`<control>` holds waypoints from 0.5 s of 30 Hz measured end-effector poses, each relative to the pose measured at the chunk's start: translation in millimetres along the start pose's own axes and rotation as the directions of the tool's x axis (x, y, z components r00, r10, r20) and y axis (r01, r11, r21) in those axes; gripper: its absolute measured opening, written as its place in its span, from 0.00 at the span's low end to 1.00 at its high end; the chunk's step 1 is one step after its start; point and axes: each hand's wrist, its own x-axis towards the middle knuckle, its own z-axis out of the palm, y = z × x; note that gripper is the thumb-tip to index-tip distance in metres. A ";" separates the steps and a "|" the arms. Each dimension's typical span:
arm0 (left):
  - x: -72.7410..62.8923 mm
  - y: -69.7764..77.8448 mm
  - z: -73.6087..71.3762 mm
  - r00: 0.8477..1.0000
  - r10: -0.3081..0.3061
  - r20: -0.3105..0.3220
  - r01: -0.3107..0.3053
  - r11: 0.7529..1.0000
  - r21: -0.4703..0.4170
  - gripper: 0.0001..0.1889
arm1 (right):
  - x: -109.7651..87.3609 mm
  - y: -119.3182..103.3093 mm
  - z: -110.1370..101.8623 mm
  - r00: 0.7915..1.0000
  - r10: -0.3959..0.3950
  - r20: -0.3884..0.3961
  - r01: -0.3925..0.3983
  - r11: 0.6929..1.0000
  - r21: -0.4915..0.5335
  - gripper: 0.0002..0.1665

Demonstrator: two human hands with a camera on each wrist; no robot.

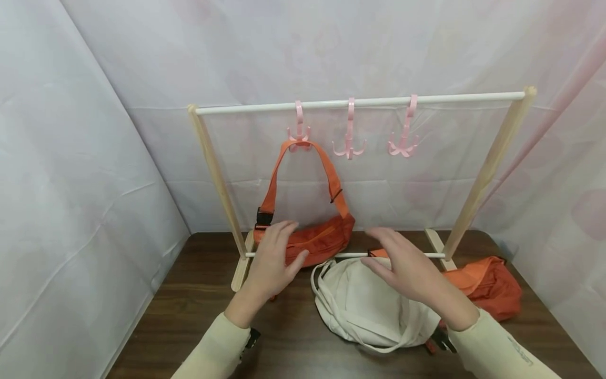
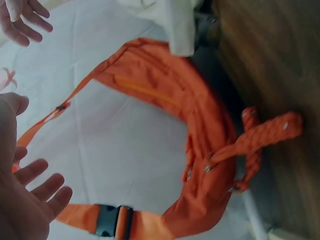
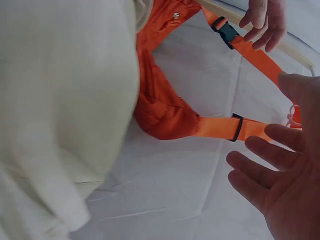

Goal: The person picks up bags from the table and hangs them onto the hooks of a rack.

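Note:
An orange waist bag point(image 1: 322, 239) hangs by its strap from the left pink hook point(image 1: 299, 134); its lower side reaches down to the rack's bottom bar. My left hand point(image 1: 272, 260) is in front of the bag's left part, fingers spread and nothing held. To the right, my right hand point(image 1: 407, 266) hovers over a cream canvas bag point(image 1: 364, 300) on the table, its fingers loosely extended. In the left wrist view the orange bag's black buckle point(image 2: 114, 220) and a braided pull point(image 2: 270, 132) show. The right wrist view shows the cream bag point(image 3: 65, 100) close by.
A wooden rack with a white top rod point(image 1: 255, 108) stands at the back of the dark table point(image 1: 170, 316). Two more pink hooks, a middle one point(image 1: 350, 142) and a right one point(image 1: 404, 139), carry nothing. Another orange bag point(image 1: 497, 289) lies at the right.

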 end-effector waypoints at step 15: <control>-18.3 11.1 40.5 0.899 0.113 0.423 -0.105 0.994 -0.042 0.27 | -52.4 11.8 15.2 0.978 -0.051 0.201 0.059 0.998 -0.035 0.28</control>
